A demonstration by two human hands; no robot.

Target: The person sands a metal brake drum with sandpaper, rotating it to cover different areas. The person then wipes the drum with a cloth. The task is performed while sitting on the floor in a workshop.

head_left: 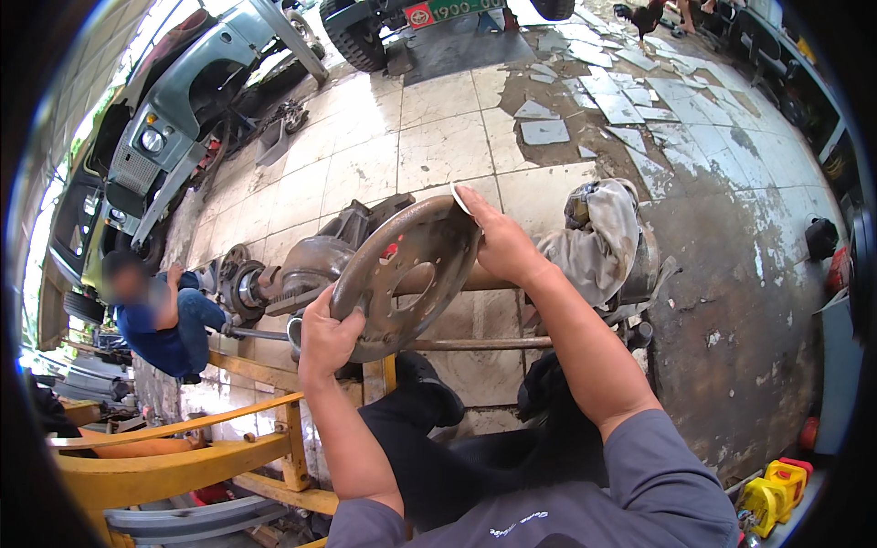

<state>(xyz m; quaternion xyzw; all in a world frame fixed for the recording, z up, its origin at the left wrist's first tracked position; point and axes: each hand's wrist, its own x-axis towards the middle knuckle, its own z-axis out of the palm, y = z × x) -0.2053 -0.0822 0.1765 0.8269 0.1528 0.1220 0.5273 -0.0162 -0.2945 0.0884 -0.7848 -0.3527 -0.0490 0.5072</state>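
Observation:
A brown round brake backing plate (375, 292) with a large centre hole and smaller holes is tilted up in front of me. My left hand (331, 338) grips its lower left rim, thumb on the face. At the upper right rim, my right hand (498, 233) is closed round the edge. A thin white curved piece (460, 199) shows between that hand and the rim; I cannot tell what it is. Behind the plate lies a vehicle axle (315, 260) with a bulging differential housing. Grey cloth (598, 242) covers its right end.
A yellow metal frame (174, 470) stands at my left. Beyond it a person in blue (164, 320) crouches by the axle's left end. A long rod (484, 344) runs above my feet. Broken tiles (612, 105) lie far right, and a yellow container (775, 498) stands near right.

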